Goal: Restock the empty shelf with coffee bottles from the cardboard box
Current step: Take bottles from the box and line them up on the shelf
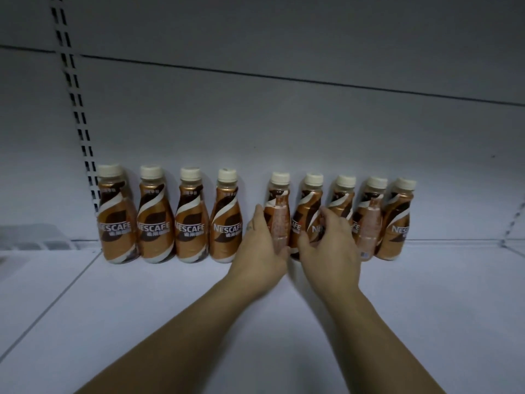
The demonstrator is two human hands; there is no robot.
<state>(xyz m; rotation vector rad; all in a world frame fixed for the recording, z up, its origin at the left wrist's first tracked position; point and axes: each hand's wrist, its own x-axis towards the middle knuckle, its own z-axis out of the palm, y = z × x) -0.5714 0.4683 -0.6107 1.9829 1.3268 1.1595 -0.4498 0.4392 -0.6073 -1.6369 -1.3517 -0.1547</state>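
Observation:
Several brown Nescafe coffee bottles with cream caps stand in a row along the back of the white shelf (170,322). My left hand (262,251) wraps the lower body of the fifth bottle (279,200), whose label back faces me. My right hand (329,245) grips the sixth bottle (308,206) next to it. A small gap separates the fourth bottle (225,223) from the fifth. The cardboard box is out of view.
The shelf's white back panel (284,123) rises behind the row. A slotted upright (76,109) runs down at the left, another bracket (514,220) at the right. Bare shelf surface lies in front of the bottles.

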